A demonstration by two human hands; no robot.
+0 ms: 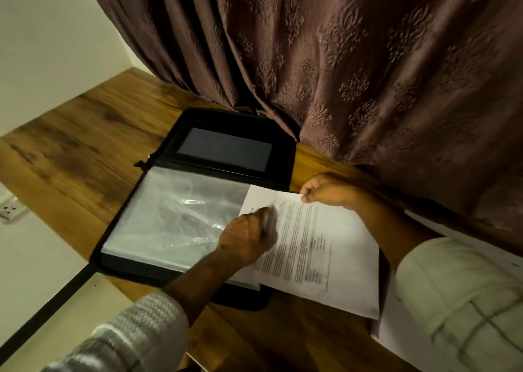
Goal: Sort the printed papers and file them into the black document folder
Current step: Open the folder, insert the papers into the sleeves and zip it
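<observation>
The black document folder (pixel 232 122) lies open on the wooden table (pixel 85 134), its clear plastic sleeves (pixel 175 213) facing up. A printed paper (pixel 325 258) lies over the folder's right edge. My left hand (pixel 249 238) grips the right edge of the top sleeve where it meets the paper's left side; the fingers are blurred. My right hand (pixel 328 192) pinches the paper's far corner. More white papers (pixel 396 332) lie under my right forearm at the right.
A brown patterned curtain (pixel 353 74) hangs down onto the table just behind the folder and my right hand. A wall socket (pixel 10 209) sits at the left, below the table edge. Bare wood lies left of the folder.
</observation>
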